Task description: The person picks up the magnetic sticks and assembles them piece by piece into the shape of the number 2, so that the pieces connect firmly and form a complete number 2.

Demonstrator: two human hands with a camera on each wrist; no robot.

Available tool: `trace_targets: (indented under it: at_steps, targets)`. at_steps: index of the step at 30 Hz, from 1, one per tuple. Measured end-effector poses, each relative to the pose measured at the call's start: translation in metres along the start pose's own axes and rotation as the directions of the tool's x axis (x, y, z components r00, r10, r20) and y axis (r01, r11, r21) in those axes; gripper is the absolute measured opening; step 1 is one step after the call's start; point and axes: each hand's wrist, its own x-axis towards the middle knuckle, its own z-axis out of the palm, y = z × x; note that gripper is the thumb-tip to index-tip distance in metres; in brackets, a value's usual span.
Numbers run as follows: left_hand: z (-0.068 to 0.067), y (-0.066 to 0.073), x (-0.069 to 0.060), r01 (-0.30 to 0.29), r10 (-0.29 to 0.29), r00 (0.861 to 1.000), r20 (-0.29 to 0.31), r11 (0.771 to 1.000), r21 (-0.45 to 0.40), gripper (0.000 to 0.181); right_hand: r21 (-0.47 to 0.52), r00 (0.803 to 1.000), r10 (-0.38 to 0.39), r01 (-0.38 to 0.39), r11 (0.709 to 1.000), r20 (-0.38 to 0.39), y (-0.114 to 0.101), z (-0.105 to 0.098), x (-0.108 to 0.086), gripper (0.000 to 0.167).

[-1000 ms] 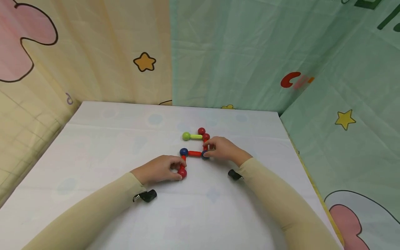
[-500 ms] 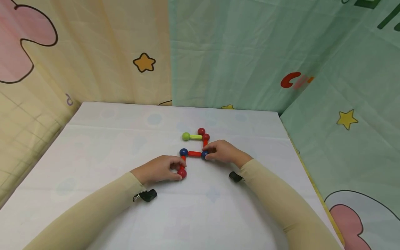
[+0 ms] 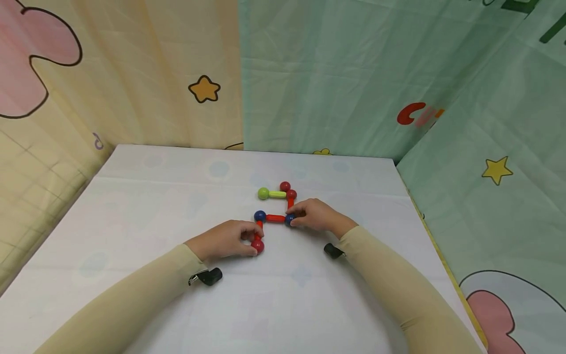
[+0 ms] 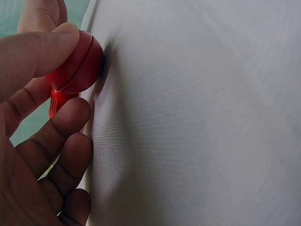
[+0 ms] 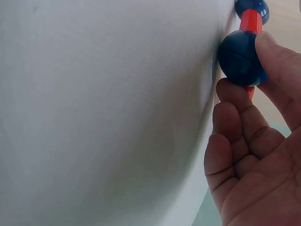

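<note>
A chain of balls and rods lies on the white table, bending back and forth. My left hand (image 3: 229, 238) pinches the red ball (image 4: 84, 63) at the chain's near end, its thumb on the ball. A red rod (image 3: 259, 225) runs from there to a blue ball (image 3: 260, 216), and another red rod (image 3: 275, 218) crosses right to a second blue ball (image 5: 241, 59). My right hand (image 3: 319, 215) holds that second ball between thumb and fingers. Beyond it a red rod (image 3: 290, 202) leads to a red ball (image 3: 292, 194), beside a lime rod (image 3: 277, 194) and lime ball (image 3: 263, 193).
Another red ball (image 3: 285, 186) sits at the chain's far end, against the red ball there. A white cloth covers the table (image 3: 283, 305). Printed curtains (image 3: 353, 78) stand behind the table and along its right side.
My right hand has shifted slightly nearer, showing more of the second blue ball and the rod beyond it. The left hand and the chain look nearly unchanged.
</note>
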Motion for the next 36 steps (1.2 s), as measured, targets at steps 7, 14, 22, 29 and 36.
trace_targets:
  at_steps: [7,14,22,29,36]
  targets:
    - [0.0,0.001,-0.001,0.005,-0.005,1.0,0.003,1.0,-0.008,0.036,0.009,1.0,-0.002,0.002,1.0,-0.001,0.0,0.0,-0.001,0.037]
    - [-0.001,0.0,0.0,0.015,-0.015,1.0,0.011,1.0,-0.013,0.035,0.01,1.0,-0.009,0.009,1.0,-0.003,0.001,0.002,0.001,0.037]
    - [-0.006,-0.002,-0.004,0.038,-0.037,0.999,0.032,0.999,-0.032,0.035,-0.003,0.999,-0.039,0.039,0.999,0.0,-0.003,0.005,0.003,0.037]
    - [-0.012,-0.004,-0.008,0.029,-0.028,0.999,0.039,0.999,-0.023,0.033,-0.024,0.998,-0.065,0.065,0.998,0.007,-0.009,0.008,0.008,0.037]
    - [-0.02,-0.007,-0.012,0.048,-0.049,0.998,0.047,0.999,0.019,0.033,-0.042,0.997,-0.081,0.082,0.996,0.011,-0.016,0.011,0.015,0.037]
